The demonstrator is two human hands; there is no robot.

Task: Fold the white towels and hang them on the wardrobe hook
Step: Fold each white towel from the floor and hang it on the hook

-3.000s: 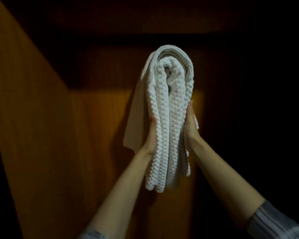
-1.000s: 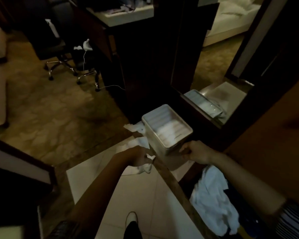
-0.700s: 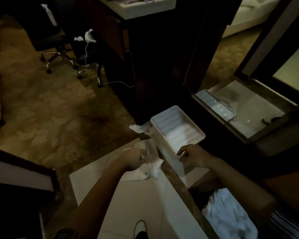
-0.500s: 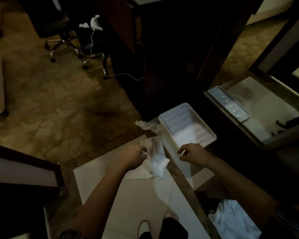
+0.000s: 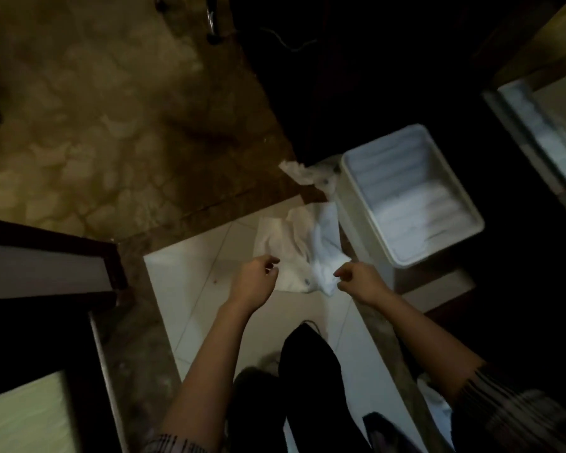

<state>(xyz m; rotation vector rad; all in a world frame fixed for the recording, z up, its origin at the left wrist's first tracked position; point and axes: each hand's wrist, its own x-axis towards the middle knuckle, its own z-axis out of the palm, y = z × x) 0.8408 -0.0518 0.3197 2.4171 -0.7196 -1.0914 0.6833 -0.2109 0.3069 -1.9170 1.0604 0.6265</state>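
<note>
Both hands, left hand [image 5: 254, 280] and right hand [image 5: 360, 282], pinch crumpled white towel [image 5: 294, 253], edges blurred.

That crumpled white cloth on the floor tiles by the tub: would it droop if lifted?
Probably: the crumpled white cloth lies in soft folds, so it looks floppy. It seems thin, likely light. It should slide on the smooth pale floor tiles rather than roll.

Both hands reach down to a crumpled white towel [image 5: 303, 253] on the pale tiled floor [image 5: 190, 289]: left hand [image 5: 255, 282] and right hand [image 5: 360, 284] at its near edge, fingers curled. A white bin [image 5: 370, 253] stands just beside it.
</note>
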